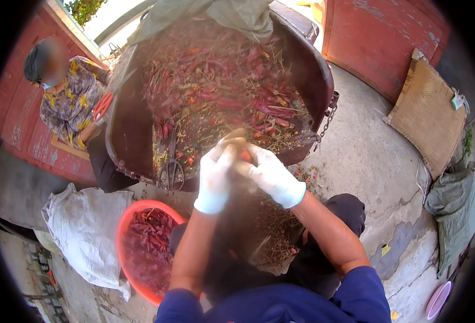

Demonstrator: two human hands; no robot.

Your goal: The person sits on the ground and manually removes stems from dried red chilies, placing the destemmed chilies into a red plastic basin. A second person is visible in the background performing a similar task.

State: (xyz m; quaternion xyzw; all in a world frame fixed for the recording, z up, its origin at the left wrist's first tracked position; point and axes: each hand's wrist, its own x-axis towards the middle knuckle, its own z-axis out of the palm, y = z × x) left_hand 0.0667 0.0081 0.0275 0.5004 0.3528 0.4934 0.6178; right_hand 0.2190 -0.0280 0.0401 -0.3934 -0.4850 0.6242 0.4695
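Fingers (pixel 230 153) of both white-gloved hands, from where I stand, are bent & drawn in close together, tips nearly meeting, w/ a small red-orange piece (pixel 245 155) btwn them, prob. a chilli. Too blurred there; can't tell if L hand (pixel 216 169), R hand (pixel 269 177) or both grip it.

Just beyond & below the fingers: big maroon bin (pixel 129 134), its near edge right under them, w/ a heap of dried red chillies (pixel 210 81), stalks & loose seeds. Scissors (pixel 171 171) lie L of the fingers at the bin's near edge, loops toward the wearer. Chain (pixel 326 125) hangs off the bin, R of the fingers. Grey-green cloth (pixel 216 15) drapes over the far rim, well past them.

Nearer the wearer, L of the fingers: orange-red tub (pixel 122 237), part-full of dark red chillies; white sack (pixel 89 231) on the ground just beside it. Far L of the fingers, a co-worker (pixel 67 99) in a patterned top, red-handled tool (pixel 103 106) by the hand. Well R: woven mat (pixel 428 116), then grey-green sack (pixel 453 207) closer in, & pink basin (pixel 439 300) at the lower R.
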